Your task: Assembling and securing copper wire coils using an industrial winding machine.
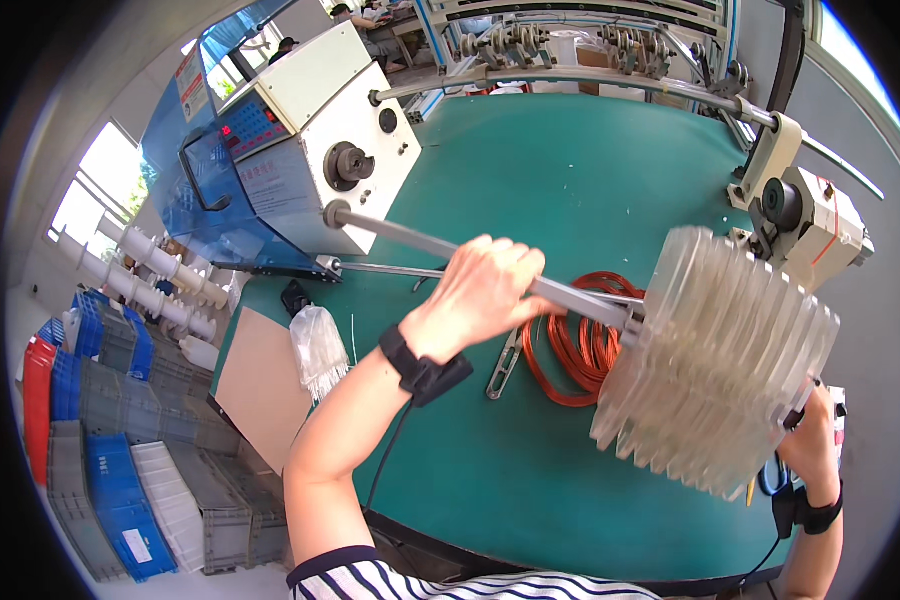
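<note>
My left hand [490, 285] is closed around a long square metal bar [410, 238], which slants down to the right over the table. A stack of clear, ribbed plastic plates [715, 365] sits on the bar's right part. My right hand [815, 440] is bent around the stack's far right end, beside a small dark piece; its fingertips are partly hidden. Behind the bar lies a coil of orange-red wire [562, 365], partly covered by the stack. A slotted metal piece [504, 368] rests left of the coil. Blue-handled scissors [767, 478] show below the stack.
On the left stands a white machine [320, 140] with a round chuck and a blue see-through cover [185, 190]. A white tailstock unit [815, 225] stands at right. Behind runs a metal rail [570, 75]. A plastic bag [318, 350] lies on the green table [530, 170]; crates [125, 505] fill the lower left.
</note>
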Motion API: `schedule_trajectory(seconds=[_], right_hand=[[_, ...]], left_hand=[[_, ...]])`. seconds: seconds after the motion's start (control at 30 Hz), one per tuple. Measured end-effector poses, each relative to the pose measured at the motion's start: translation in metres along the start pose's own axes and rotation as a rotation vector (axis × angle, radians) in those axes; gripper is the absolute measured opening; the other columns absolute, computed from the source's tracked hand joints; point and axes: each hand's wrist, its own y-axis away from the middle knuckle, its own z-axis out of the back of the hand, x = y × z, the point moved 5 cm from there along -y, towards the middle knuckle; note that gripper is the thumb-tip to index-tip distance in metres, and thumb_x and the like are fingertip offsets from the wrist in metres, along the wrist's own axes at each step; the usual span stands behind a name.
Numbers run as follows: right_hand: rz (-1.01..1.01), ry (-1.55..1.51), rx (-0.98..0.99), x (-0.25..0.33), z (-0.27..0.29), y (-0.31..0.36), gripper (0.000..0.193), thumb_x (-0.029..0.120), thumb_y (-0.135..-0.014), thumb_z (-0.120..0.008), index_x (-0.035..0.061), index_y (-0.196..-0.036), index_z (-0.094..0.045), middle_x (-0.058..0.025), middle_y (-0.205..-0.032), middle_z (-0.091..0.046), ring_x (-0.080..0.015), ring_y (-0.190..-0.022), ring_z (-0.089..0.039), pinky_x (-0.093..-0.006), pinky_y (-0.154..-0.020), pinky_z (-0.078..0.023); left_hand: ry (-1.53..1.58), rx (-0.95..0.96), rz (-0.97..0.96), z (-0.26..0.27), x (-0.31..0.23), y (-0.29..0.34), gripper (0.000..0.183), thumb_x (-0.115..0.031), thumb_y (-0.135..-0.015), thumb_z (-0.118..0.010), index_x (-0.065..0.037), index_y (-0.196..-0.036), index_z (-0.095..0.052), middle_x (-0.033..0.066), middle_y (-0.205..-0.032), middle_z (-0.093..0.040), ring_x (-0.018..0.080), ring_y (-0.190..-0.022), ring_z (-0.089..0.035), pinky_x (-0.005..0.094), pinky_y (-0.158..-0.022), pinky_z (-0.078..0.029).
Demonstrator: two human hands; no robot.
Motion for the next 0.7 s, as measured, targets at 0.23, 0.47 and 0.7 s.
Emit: schedule_trajectory(seconds=[0.23, 0.47, 0.7], right_hand=[[0.219, 0.374, -0.341, -0.022, 0.007, -0.086, 0.041, -0.004, -0.061, -0.065, -0.0004, -0.102, -0.057, -0.0169, -0.095, -0.060, -0.0368, -0.092, -0.056, -0.0421, -0.081, -0.045], [0.369, 0.678, -0.447, -0.041, 0.004, -0.154, 0.044, -0.002, -0.059, -0.065, 0.0025, -0.103, -0.062, -0.0161, -0.103, -0.062, -0.0333, -0.112, -0.049, -0.0455, -0.099, -0.033], [0.158, 0.778, -0.367, -0.043, -0.004, -0.180, 0.044, 0.008, -0.064, -0.068, 0.0010, -0.107, -0.060, -0.0139, -0.117, -0.057, -0.0288, -0.122, -0.044, -0.0431, -0.104, -0.030]], left_hand=[[-0.094, -0.161, 0.056, -0.010, 0.063, -0.077, 0.027, -0.022, -0.073, -0.072, -0.005, -0.077, -0.051, 0.0098, -0.077, -0.060, 0.0277, -0.082, -0.059, 0.0392, -0.073, -0.042], [-0.075, -0.250, 0.093, -0.040, 0.094, -0.087, 0.019, -0.013, -0.077, -0.067, -0.005, -0.081, -0.050, 0.0087, -0.080, -0.058, 0.0296, -0.084, -0.056, 0.0401, -0.072, -0.041], [-0.081, -0.208, 0.161, -0.022, 0.090, -0.083, 0.035, -0.012, -0.076, -0.068, -0.001, -0.108, -0.056, 0.0153, -0.110, -0.058, 0.0336, -0.105, -0.054, 0.0425, -0.092, -0.041]])
